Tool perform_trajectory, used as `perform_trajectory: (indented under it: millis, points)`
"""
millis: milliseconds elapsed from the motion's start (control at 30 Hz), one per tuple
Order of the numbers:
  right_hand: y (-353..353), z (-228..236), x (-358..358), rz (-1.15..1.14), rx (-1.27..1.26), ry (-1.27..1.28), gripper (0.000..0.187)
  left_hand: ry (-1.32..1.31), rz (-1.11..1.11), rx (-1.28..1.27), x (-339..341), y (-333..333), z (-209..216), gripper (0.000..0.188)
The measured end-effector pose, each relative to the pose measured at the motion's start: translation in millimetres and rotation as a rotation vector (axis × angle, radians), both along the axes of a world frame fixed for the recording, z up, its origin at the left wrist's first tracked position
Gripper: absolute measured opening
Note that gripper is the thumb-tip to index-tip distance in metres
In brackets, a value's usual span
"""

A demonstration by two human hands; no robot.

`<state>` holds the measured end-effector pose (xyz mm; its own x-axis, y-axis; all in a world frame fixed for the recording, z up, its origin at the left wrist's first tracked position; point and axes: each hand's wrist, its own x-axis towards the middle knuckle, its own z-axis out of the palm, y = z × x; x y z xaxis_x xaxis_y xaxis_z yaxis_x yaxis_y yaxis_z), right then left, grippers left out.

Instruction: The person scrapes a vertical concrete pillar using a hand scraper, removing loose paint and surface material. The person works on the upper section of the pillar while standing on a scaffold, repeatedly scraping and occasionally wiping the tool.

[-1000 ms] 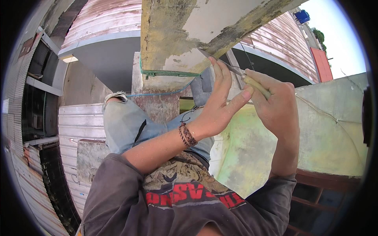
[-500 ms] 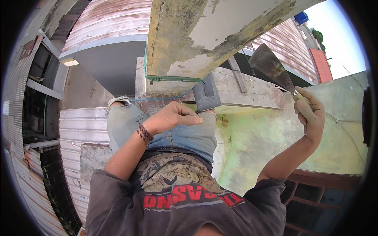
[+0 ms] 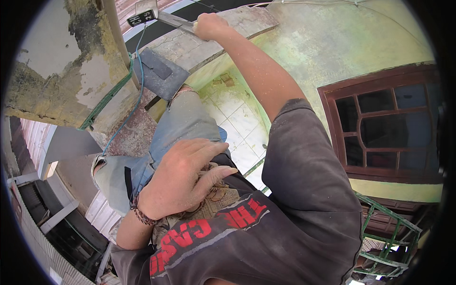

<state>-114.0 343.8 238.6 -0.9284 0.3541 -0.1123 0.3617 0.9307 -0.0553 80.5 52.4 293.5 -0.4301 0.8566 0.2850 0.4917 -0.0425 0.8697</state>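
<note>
My left hand (image 3: 178, 178) hovers over my lap and shirt front, fingers extended and thumb apart, holding nothing visible. A braided bracelet (image 3: 145, 217) circles that wrist. Out on the concrete ledge (image 3: 228, 35), my right arm is stretched far forward, and my right hand (image 3: 210, 26) is closed with its fingers curled away from view. What it grips, if anything, is hidden. A narrow wooden strip (image 3: 176, 22) runs up to that hand's fingers. Past its other end stands a small pale container (image 3: 144, 13) with a black label. No scraper blade shows.
A weathered, peeling beam (image 3: 90, 61) rises at left, with green cord (image 3: 107, 97) around it. A blue cord (image 3: 138, 99) hangs beside it. Grey board (image 3: 161, 73) lies by my knee. White floor tiles (image 3: 242, 126) show below; a brown-framed window (image 3: 384, 123) is at right.
My right hand has moved from the raised right side, where it held a broad scraper, forward to the ledge; the scraper is out of sight. The view has turned right. My left hand's fingers have spread.
</note>
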Motion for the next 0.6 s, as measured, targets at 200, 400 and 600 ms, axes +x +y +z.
perform_trajectory:
  millis: [200, 400, 600]
  points:
    - [30, 26, -5, -0.083, 0.070, -0.110, 0.036, -0.506, -0.190, -0.055, 23, 34, 37, 0.043]
    - [13, 48, -9, -0.071, -0.022, -0.147, 0.037, -1.079, -0.215, 0.228, 38, 43, 44, 0.058]
    - [17, 24, -11, -0.079, -0.071, -0.148, 0.040, -1.377, -0.171, 0.064, 40, 46, 68, 0.050]
